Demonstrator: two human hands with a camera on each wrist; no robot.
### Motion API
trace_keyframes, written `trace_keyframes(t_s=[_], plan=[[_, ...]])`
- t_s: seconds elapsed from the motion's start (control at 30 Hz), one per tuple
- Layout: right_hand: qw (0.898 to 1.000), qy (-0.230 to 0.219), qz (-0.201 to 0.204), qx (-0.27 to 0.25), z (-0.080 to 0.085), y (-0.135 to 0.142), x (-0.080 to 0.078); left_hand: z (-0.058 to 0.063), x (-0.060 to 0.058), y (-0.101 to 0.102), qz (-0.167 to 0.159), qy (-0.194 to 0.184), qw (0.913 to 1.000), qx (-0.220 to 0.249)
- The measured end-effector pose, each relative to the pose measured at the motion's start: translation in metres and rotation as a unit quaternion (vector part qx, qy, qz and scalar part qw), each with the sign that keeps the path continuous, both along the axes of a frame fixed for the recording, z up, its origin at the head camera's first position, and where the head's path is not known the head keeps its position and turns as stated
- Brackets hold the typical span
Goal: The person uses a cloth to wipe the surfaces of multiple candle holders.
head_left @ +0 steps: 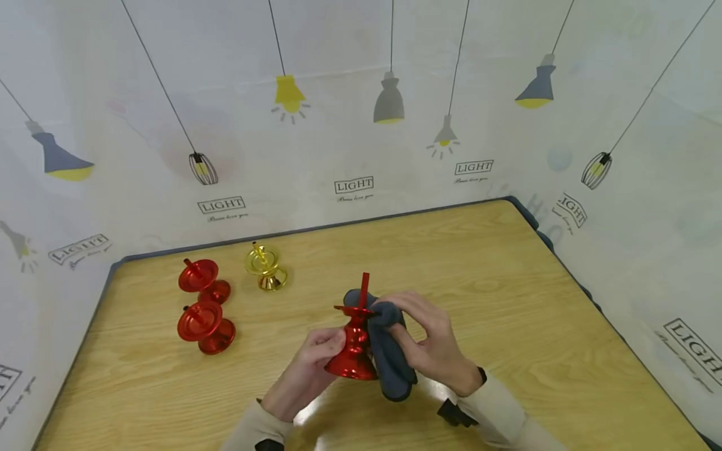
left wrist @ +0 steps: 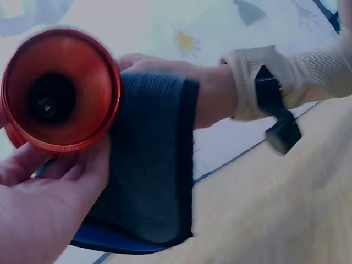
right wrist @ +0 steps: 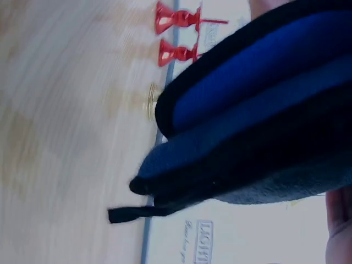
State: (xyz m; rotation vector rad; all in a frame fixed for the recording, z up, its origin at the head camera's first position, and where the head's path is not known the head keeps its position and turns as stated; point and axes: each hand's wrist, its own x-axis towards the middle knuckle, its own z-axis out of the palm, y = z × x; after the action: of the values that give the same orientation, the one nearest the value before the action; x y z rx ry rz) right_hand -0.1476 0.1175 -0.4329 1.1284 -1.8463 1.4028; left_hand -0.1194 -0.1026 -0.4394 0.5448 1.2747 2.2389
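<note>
The left hand grips a red candle holder above the near middle of the wooden table, while the right hand pinches a dark blue cloth against its right side.

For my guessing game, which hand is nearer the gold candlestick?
Left. In the head view, the left hand is below and right of the gold candlestick; the right hand, gripping the cloth, is farther right.

Pale walls — printed with hanging lamps — border a wood-grain tabletop edged in blue-grey.
</note>
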Motion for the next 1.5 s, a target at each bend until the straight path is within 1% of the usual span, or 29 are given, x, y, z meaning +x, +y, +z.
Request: trace_keyframes(t_s=[0.07, 0.1, 0.17, 0.2, 0.23, 0.3, 0.33, 0.37, 0.43, 0.47, 0.53, 0.63, 0.73, 0.8, 0.83, 0.9, 0.97, 1.0, 1.03, 1.07, 1.1, 1.13, 1.2, 1.23, 1.27, 1.3, 1.37, 1.43, 1.5], plan=[[1.0, -0.002, -0.002, -0.006, -0.002, -0.001, -0.001, 0.001, -0.002, -0.002, -0.011, -0.003, 0.9999, -0.005], [1.0, 0.002, -0.008, -0.007, -0.002, -0.001, -0.002, 0.003, -0.003, -0.003, 0.0, 0.004, 0.9996, -0.027], [0.999, 0.023, -0.027, -0.002, -0.002, -0.002, -0.003, 0.007, -0.002, -0.001, 0.06, 0.033, 0.9925, -0.101], [0.998, 0.036, -0.041, 0.006, -0.001, -0.002, -0.004, 0.009, -0.001, 0.0, 0.097, 0.048, 0.9834, -0.145], [0.997, 0.052, -0.055, 0.014, 0.0, -0.002, -0.004, 0.011, 0.0, 0.002, 0.135, 0.065, 0.9702, -0.19], [0.993, 0.084, -0.081, 0.033, 0.003, -0.003, -0.006, 0.015, 0.002, 0.008, 0.206, 0.091, 0.938, -0.263], [0.99, 0.097, -0.089, 0.042, 0.005, -0.004, -0.006, 0.017, 0.003, 0.01, 0.234, 0.101, 0.9245, -0.284], [0.989, 0.108, -0.094, 0.048, 0.007, -0.005, -0.006, 0.018, 0.003, 0.011, 0.251, 0.109, 0.9161, -0.293], [0.986, 0.122, -0.098, 0.053, 0.01, -0.007, -0.005, 0.019, 0.004, 0.012, 0.267, 0.119, 0.9089, -0.297], [0.986, 0.126, -0.097, 0.052, 0.012, -0.008, -0.005, 0.019, 0.004, 0.012, 0.269, 0.117, 0.9098, -0.294], [0.987, 0.127, -0.091, 0.046, 0.013, -0.008, -0.004, 0.018, 0.004, 0.01, 0.255, 0.107, 0.92, -0.278], [0.99, 0.114, -0.074, 0.031, 0.013, -0.008, -0.001, 0.014, 0.003, 0.007, 0.207, 0.072, 0.9493, -0.225], [0.995, 0.085, -0.05, 0.007, 0.01, -0.007, 0.0, 0.009, 0.002, 0.004, 0.13, 0.035, 0.983, -0.124], [0.997, 0.061, -0.034, -0.012, 0.007, -0.006, 0.0, 0.005, 0.0, 0.004, 0.071, 0.02, 0.996, -0.051], [0.998, 0.049, -0.028, -0.021, 0.005, -0.006, 0.0, 0.004, 0.0, 0.004, 0.042, 0.015, 0.9988, -0.019], [0.999, 0.031, -0.026, -0.032, 0.002, -0.005, -0.001, 0.002, -0.002, 0.005, 0.001, 0.008, 0.9998, 0.02], [0.999, 0.027, -0.03, -0.034, 0.0, -0.004, -0.002, 0.002, -0.003, 0.005, -0.008, 0.006, 0.9998, 0.019], [0.998, 0.032, -0.037, -0.031, -0.001, -0.003, -0.003, 0.003, -0.002, 0.006, 0.005, 0.011, 0.9999, -0.001], [0.998, 0.042, -0.044, -0.024, 0.0, -0.002, -0.004, 0.005, -0.002, 0.006, 0.031, 0.024, 0.9985, -0.038], [0.997, 0.055, -0.052, -0.014, 0.0, -0.001, -0.006, 0.007, -0.001, 0.007, 0.064, 0.038, 0.9938, -0.083], [0.996, 0.07, -0.06, -0.002, 0.001, -0.001, -0.007, 0.009, 0.001, 0.008, 0.1, 0.054, 0.9847, -0.132], [0.994, 0.086, -0.069, 0.01, 0.003, -0.001, -0.008, 0.011, 0.002, 0.01, 0.138, 0.065, 0.9716, -0.18], [0.99, 0.114, -0.082, 0.029, 0.005, -0.002, -0.01, 0.015, 0.005, 0.014, 0.208, 0.083, 0.9392, -0.26], [0.988, 0.124, -0.085, 0.036, 0.007, -0.002, -0.01, 0.016, 0.006, 0.016, 0.232, 0.087, 0.9255, -0.286], [0.987, 0.131, -0.087, 0.04, 0.008, -0.004, -0.01, 0.016, 0.006, 0.018, 0.248, 0.088, 0.9178, -0.297], [0.986, 0.134, -0.088, 0.041, 0.009, -0.005, -0.009, 0.016, 0.006, 0.019, 0.256, 0.085, 0.9144, -0.301], [0.986, 0.134, -0.087, 0.04, 0.009, -0.007, -0.008, 0.015, 0.005, 0.018, 0.252, 0.075, 0.9186, -0.295], [0.988, 0.126, -0.082, 0.037, 0.009, -0.008, -0.008, 0.013, 0.002, 0.014, 0.23, 0.056, 0.9324, -0.273], [0.991, 0.113, -0.07, 0.031, 0.008, -0.008, -0.007, 0.01, 0.001, 0.01, 0.198, 0.036, 0.9513, -0.233]])
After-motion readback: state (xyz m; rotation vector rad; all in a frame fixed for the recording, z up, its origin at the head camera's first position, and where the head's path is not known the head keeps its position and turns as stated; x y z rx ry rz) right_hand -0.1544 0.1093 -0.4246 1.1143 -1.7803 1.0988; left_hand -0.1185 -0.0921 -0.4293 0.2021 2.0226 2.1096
